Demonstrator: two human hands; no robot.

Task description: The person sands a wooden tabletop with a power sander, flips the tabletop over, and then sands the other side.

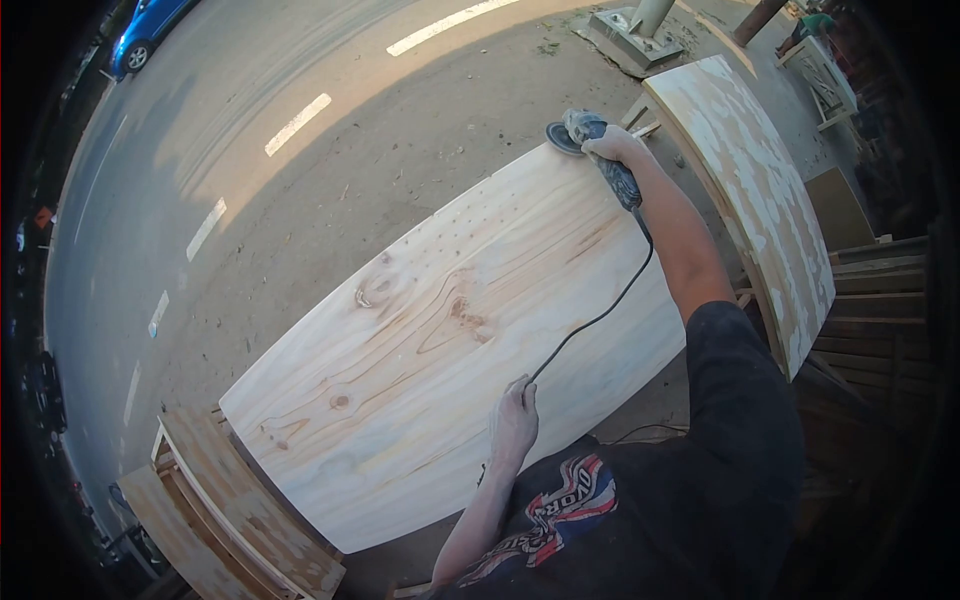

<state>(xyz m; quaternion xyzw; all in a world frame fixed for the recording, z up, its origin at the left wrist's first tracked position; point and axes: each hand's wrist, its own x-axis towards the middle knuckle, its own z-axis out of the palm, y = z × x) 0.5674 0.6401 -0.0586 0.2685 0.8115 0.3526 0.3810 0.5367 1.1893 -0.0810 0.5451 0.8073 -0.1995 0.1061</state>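
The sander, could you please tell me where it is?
In the head view, upper middle: the sander sits at the far edge of the wood panel, in the right hand.

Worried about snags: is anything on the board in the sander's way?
Nothing visible lies on the board. Only the cord crosses it, gripped by the left hand, well behind the sander in the right hand.

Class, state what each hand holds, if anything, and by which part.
The right hand grips the power sander by its body, behind the disc. The left hand pinches its black cord partway along, above the wooden board.
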